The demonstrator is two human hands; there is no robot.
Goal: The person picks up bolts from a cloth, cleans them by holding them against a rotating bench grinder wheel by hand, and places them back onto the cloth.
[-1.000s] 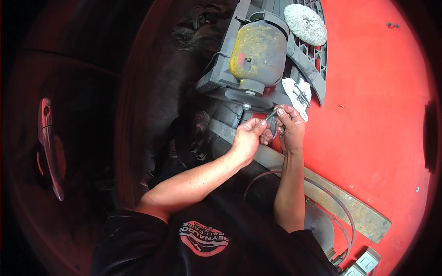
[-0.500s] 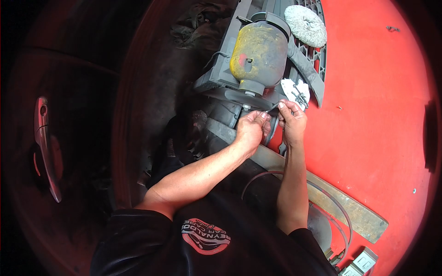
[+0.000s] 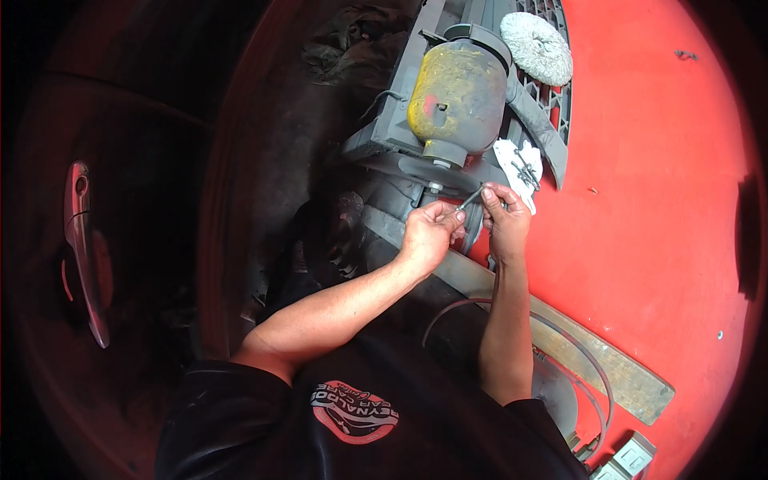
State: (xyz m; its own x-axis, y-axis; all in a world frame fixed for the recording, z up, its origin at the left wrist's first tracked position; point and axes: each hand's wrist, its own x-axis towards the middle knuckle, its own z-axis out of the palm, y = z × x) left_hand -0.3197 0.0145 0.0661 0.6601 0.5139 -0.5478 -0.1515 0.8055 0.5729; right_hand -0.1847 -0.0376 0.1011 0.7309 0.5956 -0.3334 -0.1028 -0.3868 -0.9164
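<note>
My left hand (image 3: 428, 234) is closed, its thumb and fingertips pinching one end of a small, thin metal bolt (image 3: 470, 199). The other end is between the fingertips of my right hand (image 3: 506, 222), also closed. Just beyond my hands is the dark wheel (image 3: 416, 170) of a bench grinder (image 3: 458, 96) with a worn yellow and grey motor housing. Whether the bolt touches the wheel I cannot tell. To the right of the grinder, several similar dark bolts (image 3: 526, 171) lie on a white cloth or paper (image 3: 512, 156).
A fluffy white buffing pad (image 3: 536, 48) is at the upper right, by a grey grille (image 3: 560, 96). A wooden plank (image 3: 608, 360) and a hose (image 3: 592, 364) lie along the red surface (image 3: 640, 200). A dark car door with a handle (image 3: 80, 248) stands at left.
Both hands have come slightly lower in view, with the bolt still between them and more of it showing. The background has shifted a little to the right.
</note>
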